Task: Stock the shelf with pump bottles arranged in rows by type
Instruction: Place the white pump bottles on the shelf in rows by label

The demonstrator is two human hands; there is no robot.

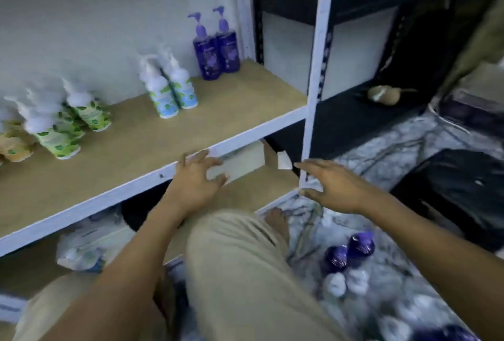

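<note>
Two purple pump bottles stand at the back right of the wooden shelf. Two white bottles with blue labels stand left of them, and green-labelled bottles further left. A tan-labelled bottle shows at the left edge. On the floor lie more purple bottles and white ones. My left hand hovers with spread fingers at the shelf's white front rail, holding nothing. My right hand is open in the air near the white upright post.
A black shelving unit stands to the right with a tan object on it. A black box sits on the patterned floor at right. Packages lie on the lower shelf. My knees fill the foreground.
</note>
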